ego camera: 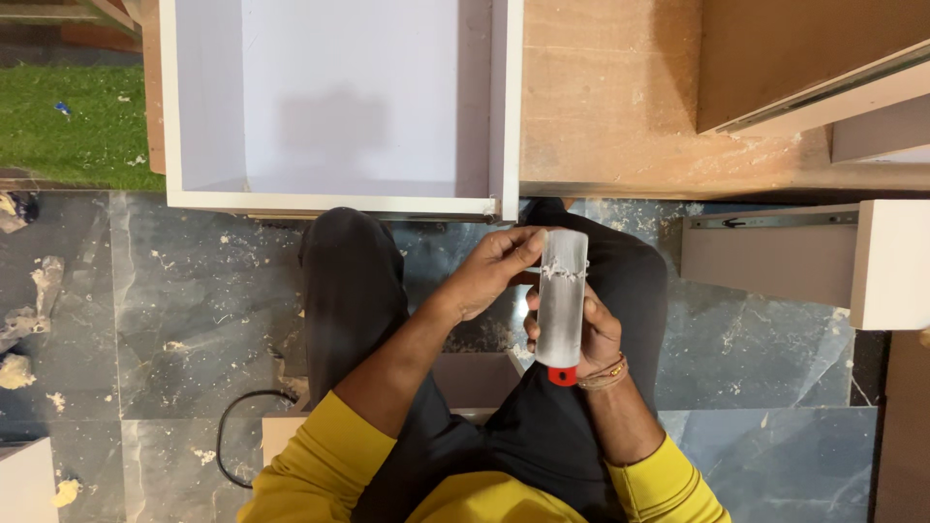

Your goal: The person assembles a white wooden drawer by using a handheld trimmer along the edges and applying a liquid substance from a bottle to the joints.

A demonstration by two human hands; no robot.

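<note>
Two yellow sleeves (pixel 320 455) came up from the bottom edge of my view, and between them I saw dark trousers (pixel 349 291) with the knees spread over a grey marble floor (pixel 174 291).

My right hand (pixel 591 334) was curled around the lower half of a pale grey bottle (pixel 563 295), fingers wrapped behind it. A string band sat on that wrist. The bottle stood almost upright in the view, its red cap (pixel 562 376) pointing back toward my body and its far end reaching just short of the drawer ahead.

My left hand (pixel 489 274) was partly closed, fingertips pinched at the bottle's upper left edge, where a rough white crust ringed it. I could not tell whether it gripped anything loose there.

A black cable (pixel 237 426) looped on the floor beside my left knee, close to a flat board (pixel 291 431) under my legs. Scraps of white debris (pixel 39 300) lay scattered at the far left, well apart from the hands.

Ahead, an open white drawer box (pixel 334 201) had its front edge nearly touching the left knee. To its right lay a dusty wooden surface (pixel 610 107), and a second drawer (pixel 833 261) with a metal slide jutted in from the right. Open floor showed between that drawer and my right knee. A strip of green matting (pixel 77 126) lay in the far left corner.
</note>
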